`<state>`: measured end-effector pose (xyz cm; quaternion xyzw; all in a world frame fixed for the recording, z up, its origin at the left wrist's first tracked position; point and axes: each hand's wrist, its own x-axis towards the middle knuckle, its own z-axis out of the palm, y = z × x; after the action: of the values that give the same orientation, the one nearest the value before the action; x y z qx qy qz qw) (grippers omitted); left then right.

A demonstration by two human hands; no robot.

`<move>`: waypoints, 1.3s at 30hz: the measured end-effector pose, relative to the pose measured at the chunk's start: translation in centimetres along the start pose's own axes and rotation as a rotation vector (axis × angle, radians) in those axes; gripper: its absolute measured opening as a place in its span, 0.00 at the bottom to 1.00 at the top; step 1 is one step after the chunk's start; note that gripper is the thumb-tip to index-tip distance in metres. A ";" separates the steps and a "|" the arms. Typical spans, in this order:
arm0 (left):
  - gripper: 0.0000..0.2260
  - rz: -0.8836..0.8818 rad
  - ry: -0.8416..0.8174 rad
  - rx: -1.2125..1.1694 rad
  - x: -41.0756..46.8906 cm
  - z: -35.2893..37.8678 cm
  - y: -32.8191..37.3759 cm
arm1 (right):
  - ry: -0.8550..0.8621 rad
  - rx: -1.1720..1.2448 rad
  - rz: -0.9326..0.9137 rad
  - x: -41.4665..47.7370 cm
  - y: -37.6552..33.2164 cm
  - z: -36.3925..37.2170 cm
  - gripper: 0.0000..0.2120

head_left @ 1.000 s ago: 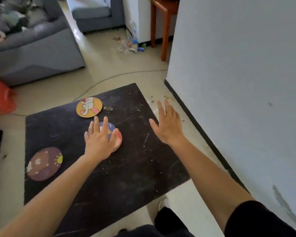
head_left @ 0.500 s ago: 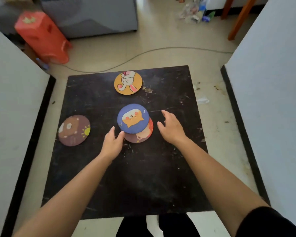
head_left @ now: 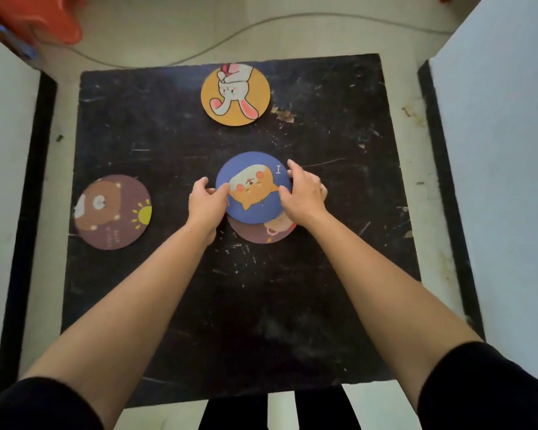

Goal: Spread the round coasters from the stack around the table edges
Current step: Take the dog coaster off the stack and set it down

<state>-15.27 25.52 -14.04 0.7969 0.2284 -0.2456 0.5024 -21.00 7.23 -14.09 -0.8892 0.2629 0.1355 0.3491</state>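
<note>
A blue coaster with an orange cat [head_left: 253, 189] lies at the middle of the black square table [head_left: 323, 274], partly covering a reddish coaster [head_left: 274, 232] beneath it. My left hand [head_left: 207, 201] pinches the blue coaster's left rim. Fingers of my right hand [head_left: 303, 190] grip its right rim. An orange rabbit coaster [head_left: 235, 94] rests near the far edge. A brown bear coaster [head_left: 114, 212] sits at the left edge.
White panels with black borders stand along the left [head_left: 7, 181] and right [head_left: 494, 181] of the table. A red plastic stool [head_left: 53, 17] and a grey cable [head_left: 230, 29] lie on the floor beyond.
Both hands have closed in on the blue coaster from each side and now hold its rim. The camera has tilted down and nearer to the table.
</note>
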 end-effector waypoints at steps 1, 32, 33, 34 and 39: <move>0.29 -0.012 0.012 0.000 -0.1 -0.2 0.0 | 0.011 0.047 0.007 -0.2 0.0 -0.1 0.31; 0.06 0.096 -0.414 -0.037 -14.9 -8.9 -6.7 | -0.298 0.594 0.160 -20.3 0.5 -1.4 0.11; 0.06 0.022 -0.373 -0.121 -15.5 -8.6 -8.0 | -0.299 0.645 0.191 -20.6 1.0 -0.8 0.12; 0.06 -0.065 -0.339 -0.217 -16.1 -8.2 -9.3 | -0.304 0.672 0.213 -20.9 1.6 -0.2 0.13; 0.06 -0.364 -0.138 -0.334 -19.2 -6.1 -15.4 | -0.334 0.604 0.326 -22.0 5.0 3.5 0.26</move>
<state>-38.61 34.85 -10.47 0.6301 0.3705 -0.3448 0.5889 -42.18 14.77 -9.98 -0.6585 0.3685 0.2488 0.6072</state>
